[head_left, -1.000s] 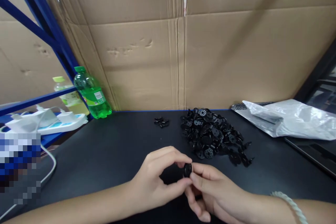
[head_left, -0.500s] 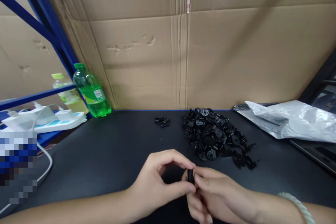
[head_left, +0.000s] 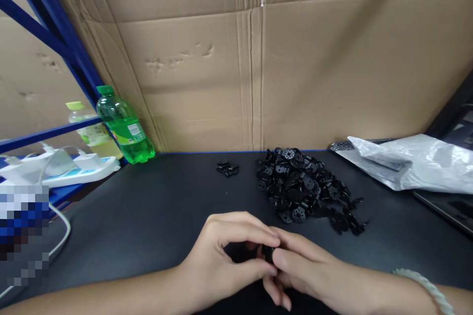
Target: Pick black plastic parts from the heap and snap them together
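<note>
A small black part is held between both hands low in the middle of the head view. The thumb and fingers of my left hand pinch it from the left. From the right, my right hand grips the same part, its thumb pressed on the part's side. Fingers cover much of the part, so its shape is partly hidden. Beyond the hands lies a large pile of black round parts with holes. A little cluster of small black pieces sits left of that pile.
The black table reaches back to a cardboard wall. A green bottle, a paler bottle and a white power strip with a cable stand at the left. A silvery plastic bag lies at the right.
The fingers of both hands have closed further over the black part, and less of it shows. My right thumb has shifted onto its side. The camera view has moved slightly.
</note>
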Available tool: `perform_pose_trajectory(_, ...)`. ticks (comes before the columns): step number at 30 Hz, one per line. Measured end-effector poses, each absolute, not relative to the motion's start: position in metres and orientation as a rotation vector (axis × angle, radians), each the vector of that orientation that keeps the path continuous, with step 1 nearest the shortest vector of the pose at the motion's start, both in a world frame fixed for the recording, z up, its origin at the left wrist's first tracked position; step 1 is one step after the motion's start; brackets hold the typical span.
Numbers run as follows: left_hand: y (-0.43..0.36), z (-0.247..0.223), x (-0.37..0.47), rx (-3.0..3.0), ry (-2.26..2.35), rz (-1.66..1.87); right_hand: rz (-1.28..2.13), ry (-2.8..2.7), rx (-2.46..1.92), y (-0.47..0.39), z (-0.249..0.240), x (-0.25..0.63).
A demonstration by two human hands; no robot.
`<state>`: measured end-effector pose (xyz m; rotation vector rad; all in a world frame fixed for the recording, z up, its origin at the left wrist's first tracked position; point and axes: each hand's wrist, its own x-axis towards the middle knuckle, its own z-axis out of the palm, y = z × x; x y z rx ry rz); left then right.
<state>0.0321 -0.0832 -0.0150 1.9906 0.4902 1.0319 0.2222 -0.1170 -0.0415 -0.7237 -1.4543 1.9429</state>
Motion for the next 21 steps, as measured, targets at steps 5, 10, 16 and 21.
perform_pose_trajectory(5,-0.084,-0.017,0.033,1.911,0.521,1.010,1.950,-1.540,-0.743,-0.116,-0.036,0.225)
perform_pose_trajectory(10,-0.082,-0.022,0.036,1.800,0.544,0.965,2.037,-1.430,-0.690,-0.114,-0.036,0.222)
perform_pose_trajectory(16,-0.077,-0.025,0.034,1.523,0.573,0.867,2.066,-1.277,-0.606,-0.114,-0.049,0.221)
perform_pose_trajectory(21,-0.072,-0.017,0.031,1.171,0.556,0.811,1.993,-1.399,-0.616,-0.115,-0.035,0.224)
